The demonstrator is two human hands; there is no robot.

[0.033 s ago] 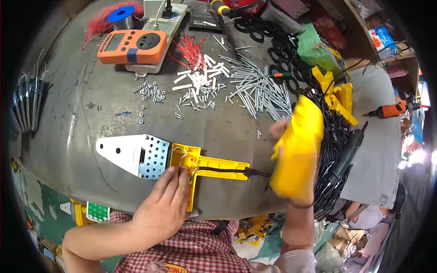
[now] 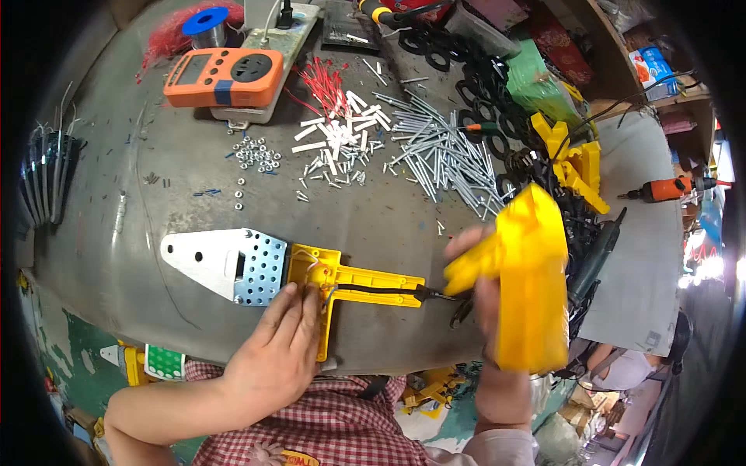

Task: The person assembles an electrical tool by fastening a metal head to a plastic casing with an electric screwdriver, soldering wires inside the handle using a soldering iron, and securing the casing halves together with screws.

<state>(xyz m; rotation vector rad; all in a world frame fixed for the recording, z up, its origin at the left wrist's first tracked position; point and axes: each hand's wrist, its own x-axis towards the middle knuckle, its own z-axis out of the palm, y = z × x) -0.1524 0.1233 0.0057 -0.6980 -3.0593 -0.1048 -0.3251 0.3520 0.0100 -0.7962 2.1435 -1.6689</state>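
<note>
A yellow T-shaped plastic housing half lies on the bench with its hollow side up, a black cable running along its stem. Thin wires show in its box-like end. Joined to that end is a pointed metal plate, white at the tip and perforated near the housing. My left hand rests its outstretched fingers on the wires and the housing's edge; its thumb is hidden. My right hand grips another yellow plastic housing piece, raised to the right and blurred by motion.
Behind lie loose nuts, white sleeves, red wires and long screws. An orange meter stands at the back left. Black cables, yellow parts and an orange-handled tool lie at the right.
The yellow piece in my right hand has tilted and moved slightly right and toward me. My left hand stays on the housing half.
</note>
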